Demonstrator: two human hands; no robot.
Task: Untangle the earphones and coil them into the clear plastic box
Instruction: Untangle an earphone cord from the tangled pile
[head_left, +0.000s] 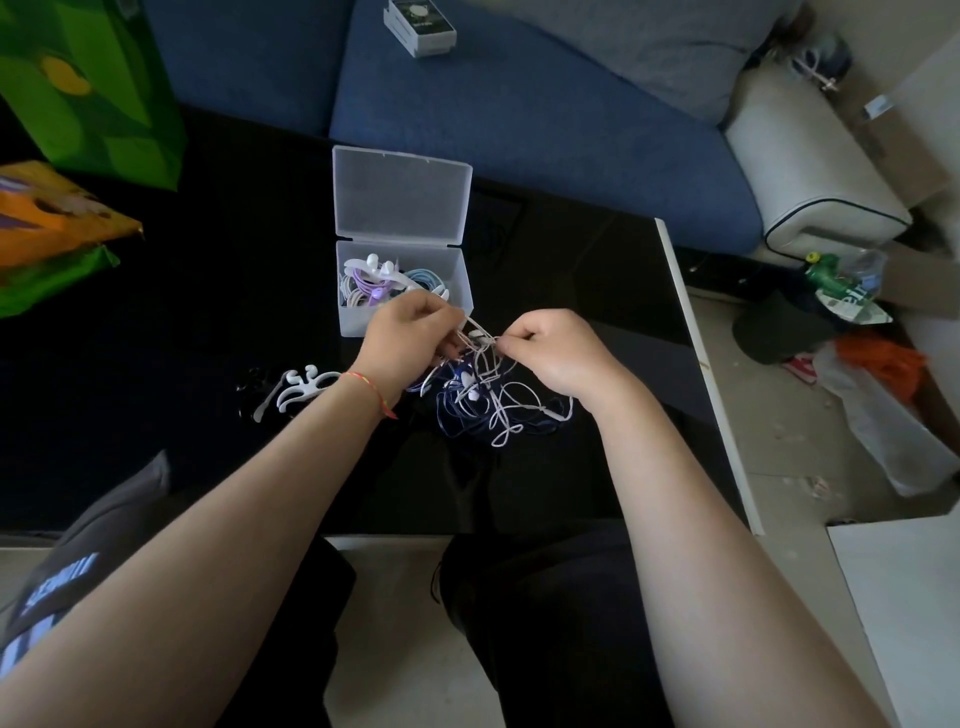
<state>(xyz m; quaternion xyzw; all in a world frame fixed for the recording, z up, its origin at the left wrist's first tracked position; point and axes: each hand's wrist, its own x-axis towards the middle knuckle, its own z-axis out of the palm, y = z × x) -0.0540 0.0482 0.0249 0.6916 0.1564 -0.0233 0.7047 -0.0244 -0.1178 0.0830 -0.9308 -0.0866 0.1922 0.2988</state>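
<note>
A tangle of white and dark blue earphone cables (498, 405) lies on the black table (208, 322) in front of me. My left hand (405, 338) pinches a white strand at the top of the tangle. My right hand (556, 353) pinches the same white cable a little to the right. Just behind my hands stands the clear plastic box (457, 280) with its lid (402, 195) open upright. Inside it lie coiled purple, white and light blue earphones (374, 283).
A white cable winder (296, 389) lies on the table left of my left wrist. Green and orange bags (78, 104) stand at the far left. A blue sofa (519, 114) with a small box (421, 26) runs behind the table. Clutter covers the floor at right.
</note>
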